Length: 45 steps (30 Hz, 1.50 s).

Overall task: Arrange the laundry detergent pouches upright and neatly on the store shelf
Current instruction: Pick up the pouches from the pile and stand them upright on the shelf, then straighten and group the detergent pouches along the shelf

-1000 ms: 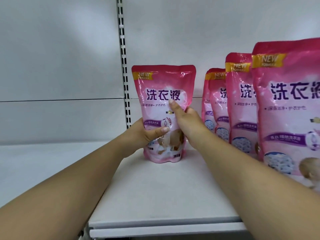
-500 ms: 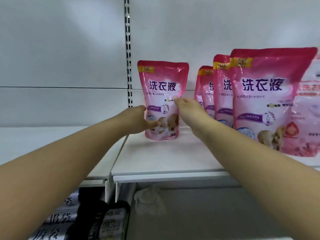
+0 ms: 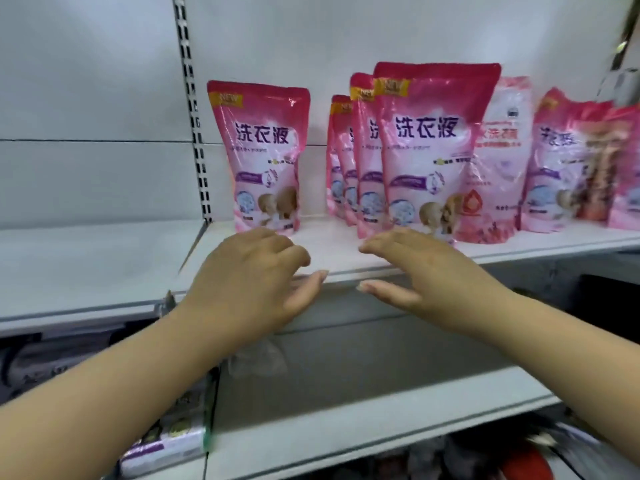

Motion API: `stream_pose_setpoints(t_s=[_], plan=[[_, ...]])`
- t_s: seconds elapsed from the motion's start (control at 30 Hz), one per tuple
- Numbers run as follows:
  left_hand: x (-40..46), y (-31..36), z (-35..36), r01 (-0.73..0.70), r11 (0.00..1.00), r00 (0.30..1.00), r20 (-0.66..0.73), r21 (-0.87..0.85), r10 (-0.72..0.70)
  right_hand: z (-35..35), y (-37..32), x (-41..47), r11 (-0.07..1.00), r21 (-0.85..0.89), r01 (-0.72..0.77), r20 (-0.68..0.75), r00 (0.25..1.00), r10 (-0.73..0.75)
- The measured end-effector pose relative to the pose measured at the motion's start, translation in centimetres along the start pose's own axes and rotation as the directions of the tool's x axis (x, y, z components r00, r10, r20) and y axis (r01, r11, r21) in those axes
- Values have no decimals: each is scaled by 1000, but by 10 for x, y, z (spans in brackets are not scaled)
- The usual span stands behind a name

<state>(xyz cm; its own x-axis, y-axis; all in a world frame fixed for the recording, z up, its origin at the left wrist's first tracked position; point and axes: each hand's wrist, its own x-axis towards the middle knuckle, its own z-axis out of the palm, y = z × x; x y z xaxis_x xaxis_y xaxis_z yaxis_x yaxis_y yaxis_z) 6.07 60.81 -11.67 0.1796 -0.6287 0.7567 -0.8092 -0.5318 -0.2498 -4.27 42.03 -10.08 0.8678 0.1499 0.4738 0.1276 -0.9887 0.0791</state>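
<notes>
Pink glossy plastic detergent pouch point(image 3: 265, 157) stands upright, alone, far left on our white metal shelf point(image 3: 332, 251). Our left hand point(image 3: 252, 282) and right hand point(image 3: 426, 271) hover empty, fingers relaxed (a careless brush could topple it).

Pink pouches point(image 3: 260, 157), purple lettering, yellow corner tags; white shelf point(image 3: 332, 252).

a crumpled clear plastic bag point(image 3: 258, 358) lies on the lower shelf point(image 3: 363, 403). a purple and white pack point(image 3: 162, 441) sits down on the left.
</notes>
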Motion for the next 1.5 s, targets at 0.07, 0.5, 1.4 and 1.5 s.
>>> stream_pose_setpoints(t_s=[0.07,0.5,1.4,1.5], plan=[[5,25,5,-49,999,998,37,-21,49,-2,14,-21,994,-105,36,0,999,-36],[88,260,44,-108,988,965,226,-106,130,-69,170,-218,961,-143,-238,52,967,248],[299,375,178,-71,971,989,114,-230,99,-114,444,-231,861,-131,-491,-90,871,482],[312,380,180,39,963,998,66,-267,-23,-108,477,-229,834,35,-551,-146,822,550]])
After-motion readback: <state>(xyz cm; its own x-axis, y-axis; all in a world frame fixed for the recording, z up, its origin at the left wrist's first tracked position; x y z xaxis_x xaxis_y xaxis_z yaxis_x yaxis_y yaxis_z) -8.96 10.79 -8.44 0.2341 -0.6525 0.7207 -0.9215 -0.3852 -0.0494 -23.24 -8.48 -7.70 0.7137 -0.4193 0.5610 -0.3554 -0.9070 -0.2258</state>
